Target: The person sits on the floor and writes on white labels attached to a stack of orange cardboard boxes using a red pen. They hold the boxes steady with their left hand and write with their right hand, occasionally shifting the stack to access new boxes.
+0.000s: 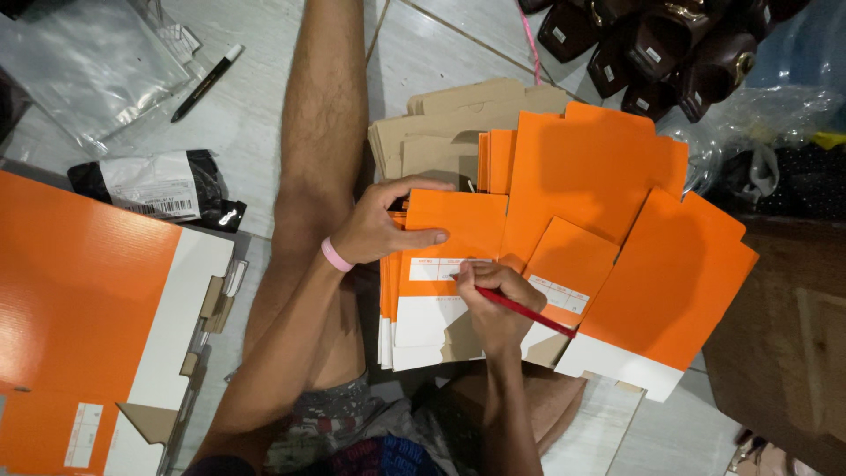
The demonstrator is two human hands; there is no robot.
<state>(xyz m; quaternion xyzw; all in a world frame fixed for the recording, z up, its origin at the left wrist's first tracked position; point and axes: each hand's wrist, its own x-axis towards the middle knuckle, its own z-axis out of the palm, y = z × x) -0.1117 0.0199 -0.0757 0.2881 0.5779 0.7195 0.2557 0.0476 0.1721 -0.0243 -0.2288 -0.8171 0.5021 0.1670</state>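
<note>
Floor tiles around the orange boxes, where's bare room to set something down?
Bare tile lies between the black pen and the leg, and above the tan cardboard. Right of the orange flat boxes it is crowded with dark shoes.

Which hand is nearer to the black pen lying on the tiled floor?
Left. The left hand presses on a flat orange cardboard box, below and right of the black pen. The right hand, holding a red pencil, is farther away.

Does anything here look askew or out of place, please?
The orange flats lie fanned at mixed angles, not squared. A black pen lies loose on the floor, apart from the work. Nothing looks torn or spilled.
</note>
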